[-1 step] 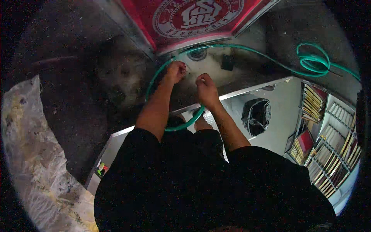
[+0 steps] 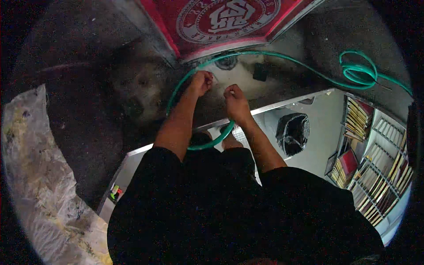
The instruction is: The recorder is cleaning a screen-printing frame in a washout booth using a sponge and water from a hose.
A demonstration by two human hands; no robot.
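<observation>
My left hand [image 2: 202,83] is closed, fingers curled inward, just beside the arc of a green hose [image 2: 282,54]; whatever it may hold is hidden. My right hand [image 2: 236,100] is closed in a fist a little to the right. The near stretch of hose rises from below and disappears beneath its heel, so the fist appears wrapped round it. Both hands hover over a dark, wet-looking basin [image 2: 145,95] with a pale patch under them. Beyond them leans a red screen-printing frame [image 2: 227,39] bearing a white round emblem.
Behind my hands sit a dark round drain-like piece [image 2: 226,63] and a small black block [image 2: 259,71]. Loose hose coils [image 2: 357,70] lie right. A metal rim [image 2: 291,100] edges the basin. Below are a black-lined bin [image 2: 293,132], racked frames [image 2: 384,176] and, left, stained plastic sheeting [image 2: 44,185].
</observation>
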